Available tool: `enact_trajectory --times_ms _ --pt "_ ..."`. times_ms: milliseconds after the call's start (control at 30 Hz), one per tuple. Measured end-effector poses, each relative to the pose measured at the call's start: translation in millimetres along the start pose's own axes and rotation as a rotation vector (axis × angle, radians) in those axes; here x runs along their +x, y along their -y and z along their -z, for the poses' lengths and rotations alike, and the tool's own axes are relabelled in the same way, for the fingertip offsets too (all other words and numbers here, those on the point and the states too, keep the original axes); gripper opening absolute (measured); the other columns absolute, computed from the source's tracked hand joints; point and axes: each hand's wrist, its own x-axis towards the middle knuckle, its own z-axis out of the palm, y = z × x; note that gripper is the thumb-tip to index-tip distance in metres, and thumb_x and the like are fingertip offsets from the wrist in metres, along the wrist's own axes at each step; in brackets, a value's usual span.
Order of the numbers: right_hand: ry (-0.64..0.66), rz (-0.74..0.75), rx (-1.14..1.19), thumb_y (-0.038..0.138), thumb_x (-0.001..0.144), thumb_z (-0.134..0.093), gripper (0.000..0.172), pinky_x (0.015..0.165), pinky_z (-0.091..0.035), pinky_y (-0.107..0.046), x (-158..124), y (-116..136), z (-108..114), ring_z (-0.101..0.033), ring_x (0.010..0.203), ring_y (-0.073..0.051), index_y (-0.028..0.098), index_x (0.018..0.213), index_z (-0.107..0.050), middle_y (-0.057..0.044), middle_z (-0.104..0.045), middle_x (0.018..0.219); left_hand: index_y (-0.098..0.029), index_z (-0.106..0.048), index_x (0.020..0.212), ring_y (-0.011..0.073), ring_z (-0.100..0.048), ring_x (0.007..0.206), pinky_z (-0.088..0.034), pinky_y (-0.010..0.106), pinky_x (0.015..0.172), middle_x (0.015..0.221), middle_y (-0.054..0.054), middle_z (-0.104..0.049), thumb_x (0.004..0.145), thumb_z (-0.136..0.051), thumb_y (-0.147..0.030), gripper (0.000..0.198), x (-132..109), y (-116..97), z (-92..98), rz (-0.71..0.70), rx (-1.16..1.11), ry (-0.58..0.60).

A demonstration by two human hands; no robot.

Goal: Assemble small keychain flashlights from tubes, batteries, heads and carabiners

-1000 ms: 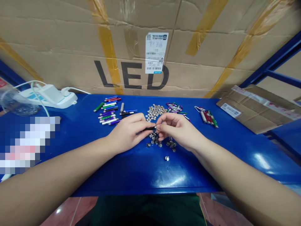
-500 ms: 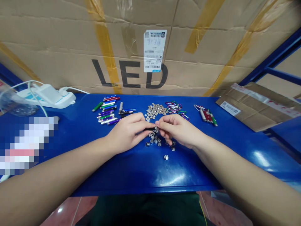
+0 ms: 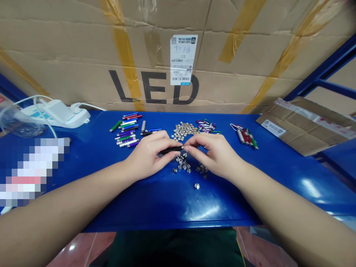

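My left hand [image 3: 151, 154] is closed in a pinch around a slim black flashlight tube [image 3: 171, 149], which lies nearly level and points right. At its silver end, the thumb and forefinger of my right hand [image 3: 215, 150] pinch a small metal end cap, mostly hidden by the fingertips. Below the hands lie several loose silver caps [image 3: 183, 165], with a single one [image 3: 197, 186] nearer the front. Beyond the fingers spreads a pile of button cells [image 3: 185, 129]. Coloured carabiners [image 3: 205, 126] sit just past my right hand.
Coloured flashlight tubes [image 3: 126, 129] lie left of the pile on the blue table [image 3: 155, 207]. Flashlights with carabiners [image 3: 246, 138] rest at right, near a small carton [image 3: 306, 124]. A white power strip [image 3: 69, 116] is at left; a large cardboard box [image 3: 222, 81] stands behind.
The right hand's lower fingers have curled in, and its thumb and forefinger now close over the tube's end. More of the black tube shows between the left fingers.
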Motion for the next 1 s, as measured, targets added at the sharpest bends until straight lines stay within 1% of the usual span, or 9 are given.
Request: enact_trajectory --times_ms 200,267,367,467,533,600,733,833,1000 --pt "0.165 -0.529 0.588 0.053 0.091 -0.066 0.037 0.046 -0.034 -0.025 1.7 3.7 -11.1 -0.043 0.048 -0.010 0.020 0.077 -0.059 0.003 -0.054 0.061 -0.015 -0.073 0.116 0.0143 -0.062 0.075 -0.054 0.026 0.070 0.084 0.004 -0.064 0.099 -0.067 -0.020 0.018 -1.6 -1.3 1.3 -0.154 0.087 0.001" --pt "0.210 -0.601 0.725 0.059 0.090 -0.066 0.043 0.043 -0.031 -0.024 2.0 4.8 -11.5 -0.039 0.044 -0.008 0.021 0.075 -0.054 0.005 -0.050 0.061 -0.016 -0.073 0.116 0.0143 -0.063 0.076 -0.054 0.026 0.070 0.085 0.004 -0.064 0.100 -0.066 -0.021 0.018 -1.5 -2.3 2.4 -0.159 0.093 0.015" --pt "0.162 -0.455 0.513 0.049 0.094 -0.065 0.032 0.048 -0.040 -0.025 0.6 6.1 -7.2 -0.049 0.051 -0.010 0.020 0.082 -0.059 0.002 -0.057 0.067 -0.016 -0.074 0.114 0.0133 -0.063 0.075 -0.054 0.025 0.070 0.085 0.003 -0.064 0.099 -0.067 -0.021 0.017 -0.1 -3.5 3.7 -0.080 0.049 0.017" --pt "0.079 -0.072 0.104 0.030 0.097 -0.064 0.014 0.066 -0.048 -0.028 -2.1 6.1 -1.9 -0.059 0.070 -0.015 0.018 0.090 -0.064 -0.002 -0.064 0.078 -0.014 -0.075 0.112 0.0127 -0.063 0.074 -0.054 0.024 0.071 0.083 0.002 -0.065 0.096 -0.071 -0.019 0.017 1.8 -4.1 4.4 0.011 0.012 -0.001" --pt "0.042 0.125 -0.085 0.024 0.101 -0.059 0.013 0.071 -0.048 -0.029 -3.3 5.0 -0.6 -0.059 0.075 -0.016 0.018 0.091 -0.063 -0.004 -0.065 0.082 -0.013 -0.075 0.112 0.0125 -0.064 0.073 -0.054 0.024 0.070 0.083 0.002 -0.065 0.095 -0.072 -0.019 0.018 2.6 -4.2 4.6 0.039 -0.013 0.000" --pt "0.019 0.203 -0.209 0.024 0.104 -0.054 0.016 0.071 -0.047 -0.030 -3.7 3.6 -0.8 -0.057 0.076 -0.017 0.017 0.092 -0.062 -0.006 -0.063 0.084 -0.013 -0.076 0.112 0.0122 -0.064 0.073 -0.053 0.023 0.070 0.082 0.002 -0.065 0.095 -0.073 -0.020 0.018 3.1 -4.2 4.7 0.046 -0.033 0.005" --pt "0.057 0.223 -0.335 0.026 0.106 -0.050 0.018 0.075 -0.048 -0.034 -3.1 2.9 -1.1 -0.057 0.082 -0.021 0.015 0.100 -0.063 -0.010 -0.063 0.092 -0.012 -0.077 0.111 0.0116 -0.064 0.072 -0.053 0.022 0.070 0.081 0.001 -0.064 0.095 -0.073 -0.019 0.017 3.1 -2.9 4.3 0.026 -0.052 0.018" --pt "0.092 0.181 -0.249 0.027 0.107 -0.048 0.022 0.077 -0.047 -0.034 -2.7 5.8 -1.1 -0.056 0.082 -0.021 0.016 0.096 -0.064 -0.009 -0.062 0.089 -0.012 -0.076 0.112 0.0115 -0.063 0.073 -0.053 0.022 0.070 0.082 0.002 -0.064 0.096 -0.073 -0.019 0.018 2.5 -1.5 3.7 -0.011 -0.050 0.018" --pt "0.205 -0.298 0.389 0.043 0.105 -0.048 0.038 0.054 -0.035 -0.026 -1.5 11.1 -7.3 -0.041 0.053 -0.012 0.019 0.077 -0.059 0.004 -0.045 0.060 -0.012 -0.075 0.114 0.0132 -0.063 0.075 -0.053 0.024 0.069 0.084 0.004 -0.064 0.097 -0.071 -0.018 0.019 -0.1 -0.2 4.3 -0.183 0.048 -0.017"
